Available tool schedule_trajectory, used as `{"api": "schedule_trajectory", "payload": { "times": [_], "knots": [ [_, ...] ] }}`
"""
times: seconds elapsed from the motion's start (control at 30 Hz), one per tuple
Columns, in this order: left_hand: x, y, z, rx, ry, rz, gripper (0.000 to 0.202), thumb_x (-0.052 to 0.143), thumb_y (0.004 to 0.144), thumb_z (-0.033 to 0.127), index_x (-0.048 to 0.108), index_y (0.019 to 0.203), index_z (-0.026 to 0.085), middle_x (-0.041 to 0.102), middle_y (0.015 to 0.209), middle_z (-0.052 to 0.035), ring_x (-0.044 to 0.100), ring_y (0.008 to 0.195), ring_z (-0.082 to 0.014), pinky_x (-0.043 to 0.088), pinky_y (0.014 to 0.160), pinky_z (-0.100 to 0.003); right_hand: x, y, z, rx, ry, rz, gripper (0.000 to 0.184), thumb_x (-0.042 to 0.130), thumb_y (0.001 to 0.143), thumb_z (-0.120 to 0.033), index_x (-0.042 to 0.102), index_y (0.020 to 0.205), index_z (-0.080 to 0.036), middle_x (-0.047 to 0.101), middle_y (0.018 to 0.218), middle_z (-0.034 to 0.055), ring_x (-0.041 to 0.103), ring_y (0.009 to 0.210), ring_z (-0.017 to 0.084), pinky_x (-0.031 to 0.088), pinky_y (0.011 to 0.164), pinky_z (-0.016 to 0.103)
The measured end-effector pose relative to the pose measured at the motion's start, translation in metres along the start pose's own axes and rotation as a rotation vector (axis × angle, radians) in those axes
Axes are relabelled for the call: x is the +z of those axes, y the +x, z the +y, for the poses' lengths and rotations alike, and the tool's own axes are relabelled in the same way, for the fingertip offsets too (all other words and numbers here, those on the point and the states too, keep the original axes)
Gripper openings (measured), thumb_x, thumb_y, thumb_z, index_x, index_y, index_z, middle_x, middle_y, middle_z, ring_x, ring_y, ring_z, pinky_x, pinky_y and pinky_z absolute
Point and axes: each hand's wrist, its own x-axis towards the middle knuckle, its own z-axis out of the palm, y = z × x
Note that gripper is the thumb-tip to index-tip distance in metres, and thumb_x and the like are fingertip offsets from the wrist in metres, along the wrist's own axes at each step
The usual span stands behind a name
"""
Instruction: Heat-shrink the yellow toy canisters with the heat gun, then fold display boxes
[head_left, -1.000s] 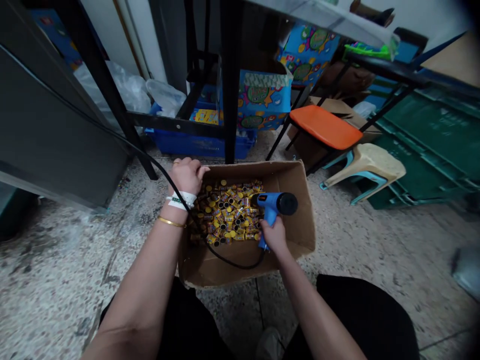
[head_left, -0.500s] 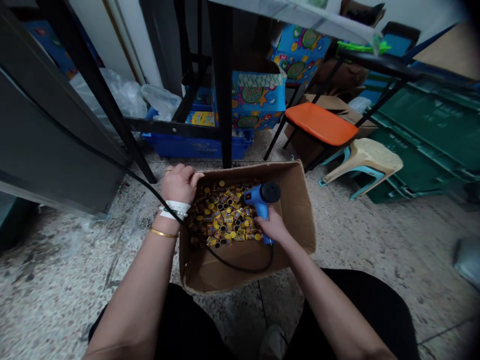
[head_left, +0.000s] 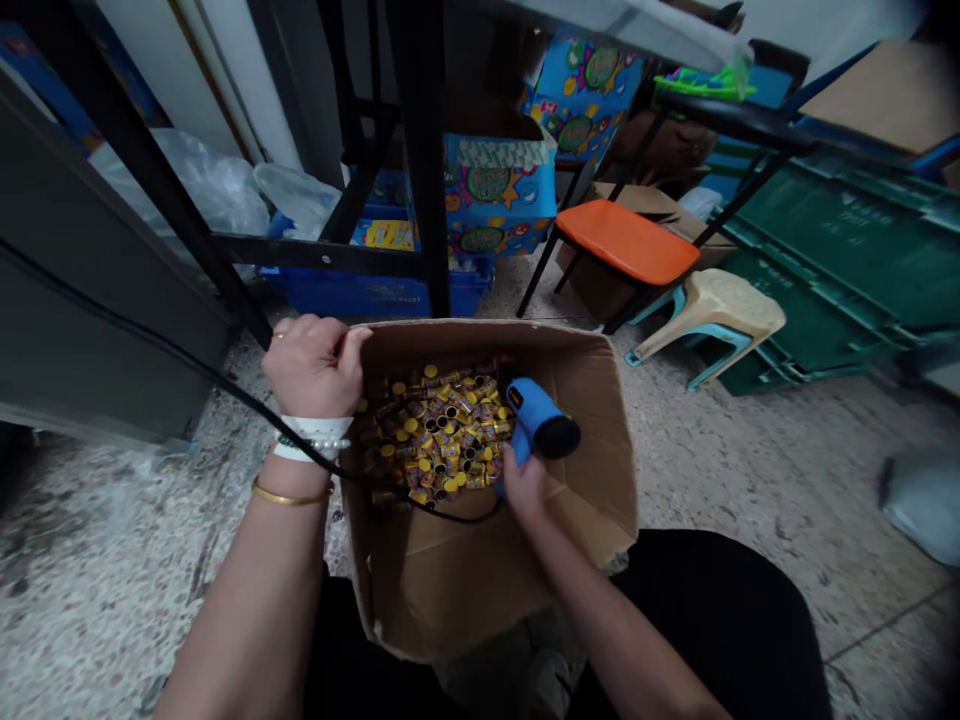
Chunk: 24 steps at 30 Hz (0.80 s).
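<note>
An open cardboard box (head_left: 592,440) sits on the floor between my knees, tipped toward me. Several small yellow-capped containers (head_left: 435,430) lie heaped in its far half. My left hand (head_left: 313,365) is closed over the box's far left corner rim. My right hand (head_left: 523,482) grips the handle of a blue heat gun (head_left: 536,420) with a black nozzle, held inside the box just right of the heap. The gun's black cord (head_left: 225,385) runs across my left wrist and off to the left.
A black metal table frame (head_left: 416,160) stands just beyond the box, with a blue crate (head_left: 375,292) and printed cartons (head_left: 495,195) under it. An orange-seated chair (head_left: 626,240), a beige stool (head_left: 720,305) and green crates (head_left: 847,260) stand to the right. Grey cabinet (head_left: 82,290) at left.
The box has been pulled toward me and tilted up. My left hand stayed on its corner. The heat gun swung so its nozzle now points toward the right and down.
</note>
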Motion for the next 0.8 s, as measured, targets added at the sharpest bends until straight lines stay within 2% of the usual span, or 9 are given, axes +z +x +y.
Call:
{"api": "schedule_trajectory", "payload": {
  "times": [0.1, 0.2, 0.33, 0.43, 0.67, 0.8],
  "knots": [
    [-0.015, 0.003, 0.01, 0.032, -0.041, -0.025, 0.033, 0.05, 0.092, 0.047, 0.058, 0.072, 0.022, 0.055, 0.073, -0.0049, 0.055, 0.079, -0.0239, 0.042, 0.077, -0.038, 0.006, -0.024, 0.021, 0.004, 0.002, 0.011, 0.047, 0.041, 0.093, -0.042, 0.052, 0.126, -0.011, 0.069, 0.09, 0.0151, 0.066, 0.101, 0.029, 0.055, 0.077, 0.036],
    [-0.014, 0.002, 0.003, 0.032, -0.051, -0.09, 0.032, 0.052, 0.089, 0.046, 0.057, 0.07, 0.021, 0.052, 0.072, -0.0056, 0.053, 0.076, -0.0236, 0.041, 0.071, -0.036, 0.011, -0.029, 0.028, 0.01, 0.012, 0.004, 0.047, 0.045, 0.092, -0.045, 0.055, 0.124, -0.012, 0.069, 0.084, 0.0136, 0.068, 0.093, 0.03, 0.055, 0.074, 0.036],
    [-0.001, -0.004, -0.014, -0.01, -0.068, -0.022, 0.03, 0.053, 0.089, 0.042, 0.053, 0.068, 0.021, 0.049, 0.068, -0.0035, 0.051, 0.069, -0.0204, 0.039, 0.064, -0.034, 0.014, -0.013, 0.021, 0.008, 0.039, 0.025, 0.052, 0.047, 0.091, -0.045, 0.051, 0.13, -0.011, 0.07, 0.089, 0.0142, 0.068, 0.092, 0.029, 0.055, 0.073, 0.036],
    [0.001, -0.011, -0.015, 0.027, -0.064, 0.027, 0.031, 0.052, 0.09, 0.043, 0.052, 0.069, 0.021, 0.051, 0.069, -0.003, 0.052, 0.071, -0.0197, 0.038, 0.063, -0.035, 0.017, -0.002, 0.013, 0.003, 0.07, 0.034, 0.051, 0.045, 0.092, -0.042, 0.048, 0.132, -0.01, 0.07, 0.09, 0.0147, 0.068, 0.088, 0.027, 0.055, 0.074, 0.035],
    [-0.004, -0.021, -0.012, 0.111, -0.086, 0.076, 0.03, 0.056, 0.092, 0.039, 0.052, 0.069, 0.021, 0.048, 0.068, -0.003, 0.05, 0.071, -0.0194, 0.035, 0.063, -0.033, 0.048, -0.015, 0.003, -0.09, 0.158, 0.104, 0.04, 0.052, 0.086, -0.043, 0.06, 0.111, -0.012, 0.068, 0.071, 0.0079, 0.067, 0.069, 0.025, 0.053, 0.064, 0.032],
    [-0.002, -0.022, -0.014, 0.136, -0.117, 0.094, 0.03, 0.059, 0.091, 0.037, 0.052, 0.068, 0.02, 0.047, 0.067, -0.0021, 0.047, 0.068, -0.0181, 0.034, 0.062, -0.031, 0.05, -0.013, 0.003, -0.144, 0.175, 0.163, 0.037, 0.054, 0.083, -0.043, 0.063, 0.102, -0.013, 0.067, 0.066, 0.0073, 0.066, 0.066, 0.025, 0.051, 0.061, 0.031]
  ]
}}
